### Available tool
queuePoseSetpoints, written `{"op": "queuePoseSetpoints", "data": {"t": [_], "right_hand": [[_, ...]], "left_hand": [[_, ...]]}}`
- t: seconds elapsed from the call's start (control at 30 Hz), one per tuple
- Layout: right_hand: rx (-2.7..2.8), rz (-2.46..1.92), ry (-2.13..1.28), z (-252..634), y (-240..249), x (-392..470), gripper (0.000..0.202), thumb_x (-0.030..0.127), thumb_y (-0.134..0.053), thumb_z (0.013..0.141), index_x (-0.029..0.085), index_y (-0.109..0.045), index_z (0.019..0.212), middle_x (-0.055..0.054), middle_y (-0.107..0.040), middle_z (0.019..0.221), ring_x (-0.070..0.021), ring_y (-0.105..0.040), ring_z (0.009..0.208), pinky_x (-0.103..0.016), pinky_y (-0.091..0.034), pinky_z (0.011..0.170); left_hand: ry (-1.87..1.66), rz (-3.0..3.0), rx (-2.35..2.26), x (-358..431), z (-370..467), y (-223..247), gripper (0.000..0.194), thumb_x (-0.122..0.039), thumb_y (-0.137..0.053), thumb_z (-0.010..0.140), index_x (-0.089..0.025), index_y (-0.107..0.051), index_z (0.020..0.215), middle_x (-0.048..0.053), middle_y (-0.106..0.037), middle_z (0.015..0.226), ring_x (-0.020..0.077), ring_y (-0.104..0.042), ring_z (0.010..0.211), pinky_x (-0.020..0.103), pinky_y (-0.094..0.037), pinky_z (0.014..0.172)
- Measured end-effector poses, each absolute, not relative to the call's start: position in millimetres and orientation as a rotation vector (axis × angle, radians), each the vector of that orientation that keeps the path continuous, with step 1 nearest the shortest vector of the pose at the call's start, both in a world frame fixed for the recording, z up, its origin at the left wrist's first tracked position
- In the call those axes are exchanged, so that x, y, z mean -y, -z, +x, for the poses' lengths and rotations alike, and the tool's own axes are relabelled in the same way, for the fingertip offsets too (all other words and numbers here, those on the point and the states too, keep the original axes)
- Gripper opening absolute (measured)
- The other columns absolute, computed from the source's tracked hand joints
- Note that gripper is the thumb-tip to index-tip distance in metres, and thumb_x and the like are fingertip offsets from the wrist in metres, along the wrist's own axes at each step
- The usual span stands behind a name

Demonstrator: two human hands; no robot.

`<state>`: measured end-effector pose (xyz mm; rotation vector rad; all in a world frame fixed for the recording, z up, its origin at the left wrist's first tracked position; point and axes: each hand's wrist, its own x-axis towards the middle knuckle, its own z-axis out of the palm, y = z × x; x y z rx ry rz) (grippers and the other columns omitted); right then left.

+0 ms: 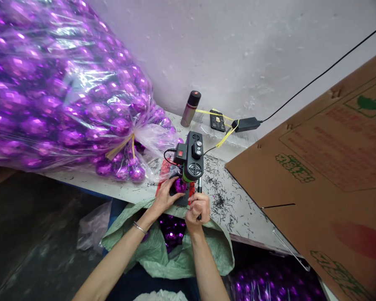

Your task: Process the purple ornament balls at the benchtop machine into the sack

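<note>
Left hand (166, 195) cups a purple faceted ball (180, 185), fingers wrapped round its near side, pressing it in under the head of a small black benchtop machine (190, 155). Silver bracelet (139, 228) on that wrist. Right hand (198, 208) is fisted tight on the machine's lever handle (199, 187), a thin rod sticking up out of the fist just right of the ball. Ball sits on the machine's base, over a red mat (164, 170), at the near edge of the counter (119, 186).

Machine has a red rocker switch on a side box, fan grille facing front, cable running back to a black power brick (246, 124) by the wall. Yellow strap (223, 134) loops near the brick. A metal flask (190, 108) with a dark cap stands behind the machine, a small black card-like item (217, 121) just beside it.

Counter surface right of the machine is littered with short dark wire bits (221, 196). Big clear plastic bag (59, 92) stuffed with the same purple balls lies on the left, neck tied with yellow string. Below the hands, a green sack (153, 251) hangs open with more purple balls inside. Flattened cardboard box (326, 175) leans in on the right.
</note>
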<state>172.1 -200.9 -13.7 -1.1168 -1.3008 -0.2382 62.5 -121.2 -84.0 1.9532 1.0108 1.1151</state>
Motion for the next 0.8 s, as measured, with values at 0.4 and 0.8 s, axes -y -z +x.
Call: {"op": "queuePoseSetpoints", "data": {"t": [0.4,0.8], "right_hand": [[1.305,-1.123,0.293,173,20,197,0.034,0.021,-0.033,0.102,0.023,-0.046,0.071,0.001,-0.055,0.069,-0.0145,-0.058,0.063,-0.037,-0.053,0.073],[1.226,-1.172,0.215,168,-37,196,0.035,0.016,-0.041,0.102,0.022,-0.046,0.068,0.002,-0.053,0.066,-0.0118,-0.055,0.062,-0.027,-0.043,0.059]], "left_hand": [[-1.112,1.948,-0.985,119,62,83,0.057,-0.038,-0.078,0.085,-0.022,-0.059,0.136,0.013,-0.07,0.13,0.0292,-0.067,0.122,0.048,-0.053,0.105],[-1.131,1.967,-0.966,116,65,88,0.057,-0.038,-0.076,0.086,-0.02,-0.056,0.136,0.014,-0.069,0.13,0.0302,-0.066,0.123,0.048,-0.053,0.105]]}}
